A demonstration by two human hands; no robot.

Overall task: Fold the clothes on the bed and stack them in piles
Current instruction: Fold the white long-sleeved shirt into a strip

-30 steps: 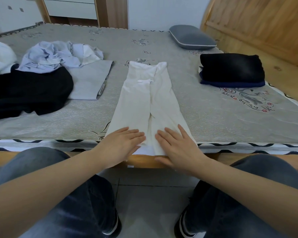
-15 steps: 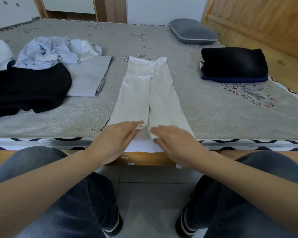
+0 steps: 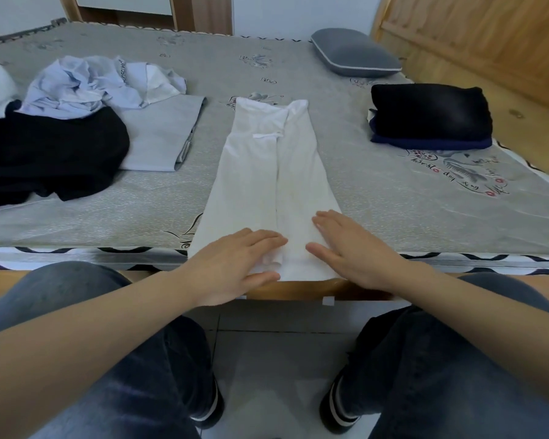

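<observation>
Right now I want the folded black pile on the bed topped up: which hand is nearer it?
Right. The right hand lies below-left of the folded black pile; the left hand sits farther left.

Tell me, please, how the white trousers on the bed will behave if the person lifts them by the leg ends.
The white trousers look like thin, soft cloth lying flat on the bed, so they will probably hang limp and sag. They seem light; the left hand and right hand rest open on them. The two legs may slide apart, since nothing joins them at the near ends.
</observation>
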